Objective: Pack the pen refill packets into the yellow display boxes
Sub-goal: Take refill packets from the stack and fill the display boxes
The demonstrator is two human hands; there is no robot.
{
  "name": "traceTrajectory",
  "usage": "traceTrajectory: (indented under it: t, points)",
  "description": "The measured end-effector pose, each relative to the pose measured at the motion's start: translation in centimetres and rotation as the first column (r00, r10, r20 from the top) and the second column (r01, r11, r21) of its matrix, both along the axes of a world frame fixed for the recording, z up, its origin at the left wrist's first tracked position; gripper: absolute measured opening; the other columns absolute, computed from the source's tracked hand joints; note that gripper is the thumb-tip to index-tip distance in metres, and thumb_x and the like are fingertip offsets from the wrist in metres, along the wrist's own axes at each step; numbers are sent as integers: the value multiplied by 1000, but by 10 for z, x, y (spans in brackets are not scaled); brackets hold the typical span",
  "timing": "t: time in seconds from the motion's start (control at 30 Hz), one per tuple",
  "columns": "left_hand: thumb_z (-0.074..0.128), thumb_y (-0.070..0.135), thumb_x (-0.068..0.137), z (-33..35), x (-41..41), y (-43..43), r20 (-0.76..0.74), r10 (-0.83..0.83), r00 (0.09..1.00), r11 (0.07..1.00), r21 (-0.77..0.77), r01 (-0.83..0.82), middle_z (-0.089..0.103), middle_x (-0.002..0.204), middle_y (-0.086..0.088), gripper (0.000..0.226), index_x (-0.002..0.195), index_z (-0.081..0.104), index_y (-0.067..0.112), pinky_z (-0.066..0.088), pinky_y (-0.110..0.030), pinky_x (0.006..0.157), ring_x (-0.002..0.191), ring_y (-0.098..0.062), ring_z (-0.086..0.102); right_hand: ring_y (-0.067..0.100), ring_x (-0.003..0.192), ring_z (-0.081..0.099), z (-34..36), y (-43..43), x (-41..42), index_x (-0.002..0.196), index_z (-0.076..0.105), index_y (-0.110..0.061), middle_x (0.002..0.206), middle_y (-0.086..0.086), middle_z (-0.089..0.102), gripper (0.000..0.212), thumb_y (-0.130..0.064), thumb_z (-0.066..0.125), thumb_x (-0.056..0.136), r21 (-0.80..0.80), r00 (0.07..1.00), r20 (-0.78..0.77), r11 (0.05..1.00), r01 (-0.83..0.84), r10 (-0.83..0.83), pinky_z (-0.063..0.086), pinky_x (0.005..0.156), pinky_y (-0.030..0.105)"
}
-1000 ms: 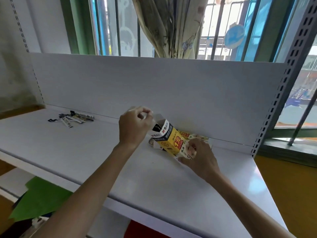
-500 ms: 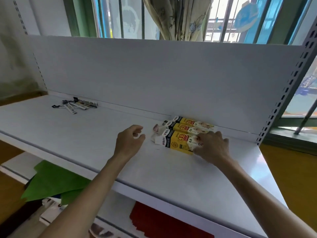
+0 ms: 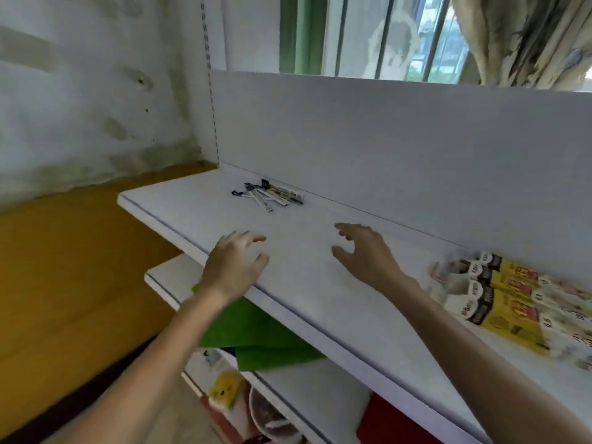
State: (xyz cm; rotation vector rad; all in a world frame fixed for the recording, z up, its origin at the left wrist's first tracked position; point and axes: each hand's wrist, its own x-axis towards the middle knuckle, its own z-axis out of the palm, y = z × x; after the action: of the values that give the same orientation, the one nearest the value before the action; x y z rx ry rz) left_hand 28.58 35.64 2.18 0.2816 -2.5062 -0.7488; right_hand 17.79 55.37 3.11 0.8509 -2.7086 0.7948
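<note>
White shelf (image 3: pixel 320 315) carries everything. Near its front edge the left hand (image 3: pixel 235 264) and right hand (image 3: pixel 365 254) hover with fingers spread and loosely bent, holding nothing. Toward its right end lie the yellow display boxes (image 3: pixel 509 299). Farther off, by the back edge, the pen refill packets (image 3: pixel 269 193) lie in a loose heap. They look like thin, light, probably slick sleeves, best pinched across their middles.
</note>
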Motion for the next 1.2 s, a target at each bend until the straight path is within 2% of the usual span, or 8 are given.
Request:
traceTrajectory:
  t: [0.1,0.3,0.5,0.73,0.83,1.0,1.13,1.2]
  points:
    - [56,27,90,10,19,-66,45,32,998,994,-103,-28,53,130,0,34,123,56,20,34,-29,99,122,-17,43,22,118,49,6,-85,2,137,43,-15,128,5,56,49,-26,55,91,-41,996,18,995,-88,88,41,95,33]
    - [58,23,89,7,54,-171,42,101,994,992,-80,-98,57,128,-2,28,117,62,17,36,-27,95,120,-18,48,22,117,50,-19,-201,9,135,44,-14,126,8,56,47,-25,54,90,-36,984,83,988,-153,155,44,94,35]
    - [58,21,89,-10,26,-220,35,99,994,995,-15,-99,59,125,-2,26,114,63,16,35,-22,91,116,-15,50,20,114,51,-31,-243,-24,131,48,-15,123,6,57,43,-25,53,90,-32,991,86,994,-104,107,42,90,33]
    - [56,21,90,-33,-69,-234,99,-48,994,992,119,36,58,123,3,24,114,62,20,38,-21,89,102,-4,49,22,111,53,-39,-255,-114,130,49,-13,120,5,58,44,-23,56,88,-56,993,114,998,23,-16,42,94,33]
    - [56,20,91,-33,-101,-251,118,-93,989,986,152,75,58,119,4,22,112,62,21,38,-19,89,102,-5,50,24,98,56,-38,-266,-155,115,59,-8,103,7,60,31,-23,58,87,-24,991,107,997,77,-74,44,80,33]
    - [55,16,91,-38,-138,-284,82,-82,993,978,198,64,58,108,7,16,103,63,22,39,-16,82,94,-5,52,28,107,49,-62,-281,-193,104,58,-6,109,12,53,30,-30,57,86,112,985,54,982,154,-161,41,82,33]
    - [57,13,90,-43,-171,-294,52,-144,988,948,294,123,60,99,11,14,96,62,25,36,-1,72,87,-1,55,25,84,51,-66,-289,-206,82,55,-7,88,8,53,19,-23,49,90,181,988,24,972,148,-155,40,67,32]
    - [56,16,90,-45,-191,-297,62,-192,980,911,382,154,62,99,10,12,97,62,24,40,-7,77,89,-1,56,24,74,51,-64,-298,-207,73,52,-8,77,8,54,20,-17,46,90,128,991,7,983,134,-136,36,60,31]
